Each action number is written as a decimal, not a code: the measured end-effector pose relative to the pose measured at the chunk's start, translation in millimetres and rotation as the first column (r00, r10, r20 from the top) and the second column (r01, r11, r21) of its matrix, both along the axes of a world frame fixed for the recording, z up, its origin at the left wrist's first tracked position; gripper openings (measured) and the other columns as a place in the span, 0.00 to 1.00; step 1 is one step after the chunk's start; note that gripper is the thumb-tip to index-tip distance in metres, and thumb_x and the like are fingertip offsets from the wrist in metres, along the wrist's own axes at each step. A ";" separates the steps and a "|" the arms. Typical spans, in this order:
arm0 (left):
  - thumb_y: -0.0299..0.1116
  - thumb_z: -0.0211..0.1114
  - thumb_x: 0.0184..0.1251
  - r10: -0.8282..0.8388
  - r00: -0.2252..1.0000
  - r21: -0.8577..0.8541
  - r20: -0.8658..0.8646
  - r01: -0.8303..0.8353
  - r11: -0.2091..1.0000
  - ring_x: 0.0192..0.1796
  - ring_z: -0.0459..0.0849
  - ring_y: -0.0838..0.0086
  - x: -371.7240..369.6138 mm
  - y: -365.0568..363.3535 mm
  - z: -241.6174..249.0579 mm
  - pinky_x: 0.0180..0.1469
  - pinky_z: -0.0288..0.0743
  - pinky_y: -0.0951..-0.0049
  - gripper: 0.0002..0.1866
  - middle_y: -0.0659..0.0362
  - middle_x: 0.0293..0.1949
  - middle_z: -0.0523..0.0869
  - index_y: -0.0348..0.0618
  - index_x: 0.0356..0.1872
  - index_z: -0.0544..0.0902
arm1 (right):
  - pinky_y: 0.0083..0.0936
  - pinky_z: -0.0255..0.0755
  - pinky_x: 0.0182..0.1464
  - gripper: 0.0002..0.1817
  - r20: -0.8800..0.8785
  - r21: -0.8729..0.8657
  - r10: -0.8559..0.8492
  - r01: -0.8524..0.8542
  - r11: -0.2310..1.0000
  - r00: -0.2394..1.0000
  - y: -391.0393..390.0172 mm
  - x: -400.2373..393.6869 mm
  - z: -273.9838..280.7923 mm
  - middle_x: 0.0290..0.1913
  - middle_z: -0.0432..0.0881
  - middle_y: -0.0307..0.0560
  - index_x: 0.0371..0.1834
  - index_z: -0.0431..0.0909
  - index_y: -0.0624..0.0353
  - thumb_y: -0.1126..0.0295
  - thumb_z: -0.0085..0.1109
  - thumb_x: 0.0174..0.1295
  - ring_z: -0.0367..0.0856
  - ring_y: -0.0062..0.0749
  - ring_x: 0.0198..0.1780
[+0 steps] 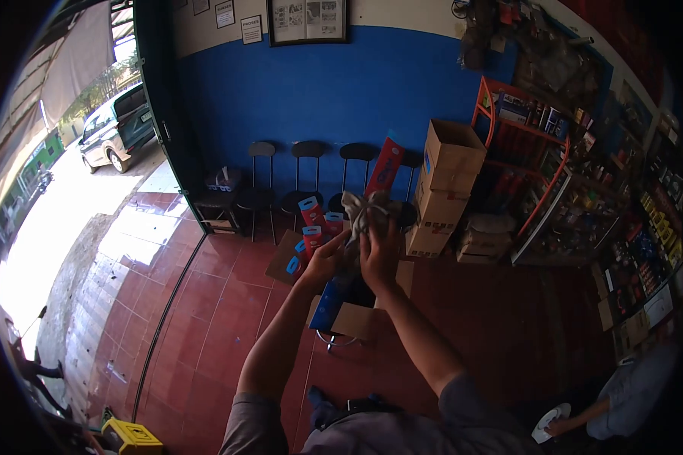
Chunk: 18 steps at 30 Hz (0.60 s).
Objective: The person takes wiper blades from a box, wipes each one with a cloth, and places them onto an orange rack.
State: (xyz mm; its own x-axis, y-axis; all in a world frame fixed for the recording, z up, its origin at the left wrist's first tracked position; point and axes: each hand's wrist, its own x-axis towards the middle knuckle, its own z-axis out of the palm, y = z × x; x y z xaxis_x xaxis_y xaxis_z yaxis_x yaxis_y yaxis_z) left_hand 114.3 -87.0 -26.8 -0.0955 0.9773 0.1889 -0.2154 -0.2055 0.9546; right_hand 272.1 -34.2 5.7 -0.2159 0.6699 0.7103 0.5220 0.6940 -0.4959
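Observation:
Both of my arms reach forward over an open cardboard box (354, 321). A crumpled greyish cloth (368, 210) is bunched up between my hands. My right hand (379, 250) is closed on its right side, with the fingers pointing up. From the left, my left hand (326, 262) grips its lower edge, and those fingertips are partly hidden. Just beyond my left hand, several red packages with blue hang tabs (312, 212) stand in another carton (281, 258). A longer red package (385, 165) rises behind the cloth. Something blue (327, 305) shows at the box's left side.
Black chairs (308, 149) line the blue wall. Tall stacked cartons (442, 193) stand right of them, beside an orange shelf rack (520, 144). Another person's hand (558, 427) holds a white object at lower right. A yellow case (133, 437) lies at lower left.

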 end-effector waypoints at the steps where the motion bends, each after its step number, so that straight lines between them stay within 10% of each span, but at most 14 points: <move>1: 0.28 0.55 0.83 0.047 0.987 -0.010 -0.151 -0.049 0.999 0.67 0.78 0.76 4.4 -14.0 6.7 0.69 0.70 0.73 0.25 0.57 0.66 0.82 0.42 0.78 0.70 | 0.54 0.69 0.69 0.29 0.000 0.063 -0.027 0.027 0.998 1.000 19.9 2.6 15.2 0.74 0.63 0.68 0.80 0.69 0.43 0.60 0.58 0.75 0.68 0.68 0.70; 9: 0.27 0.54 0.83 0.139 0.834 0.017 -0.535 -0.154 0.988 0.67 0.78 0.74 -4.9 -55.8 9.6 0.71 0.68 0.71 0.26 0.55 0.65 0.83 0.43 0.78 0.70 | 0.51 0.73 0.66 0.28 -0.043 0.194 -0.242 0.246 0.950 0.969 103.6 12.0 121.3 0.70 0.68 0.64 0.73 0.76 0.48 0.57 0.63 0.71 0.73 0.64 0.64; 12: 0.26 0.55 0.82 0.188 0.822 0.057 -0.538 -0.187 0.981 0.67 0.78 0.74 -7.8 -39.2 30.9 0.69 0.70 0.72 0.27 0.56 0.64 0.84 0.45 0.79 0.70 | 0.50 0.72 0.67 0.28 -0.124 0.271 -0.002 0.036 0.962 0.992 56.0 -4.8 96.6 0.66 0.70 0.64 0.71 0.78 0.50 0.58 0.67 0.68 0.73 0.63 0.66; 14: 0.26 0.54 0.82 0.132 0.985 0.044 -0.112 -0.128 0.991 0.64 0.80 0.75 -18.4 -17.0 30.5 0.66 0.72 0.74 0.27 0.57 0.62 0.85 0.48 0.80 0.69 | 0.49 0.70 0.68 0.28 -0.135 0.172 0.181 -0.157 0.973 0.974 13.5 -15.8 65.3 0.65 0.70 0.64 0.70 0.78 0.51 0.61 0.69 0.66 0.73 0.62 0.67; 18: 0.28 0.53 0.84 0.161 0.969 0.013 0.189 -0.167 0.986 0.59 0.82 0.78 -25.5 -19.3 72.7 0.62 0.75 0.76 0.26 0.59 0.59 0.85 0.49 0.80 0.68 | 0.48 0.71 0.66 0.31 0.125 0.088 0.307 -0.319 0.944 0.943 -77.7 -3.8 17.8 0.63 0.69 0.65 0.72 0.78 0.47 0.63 0.69 0.64 0.73 0.62 0.65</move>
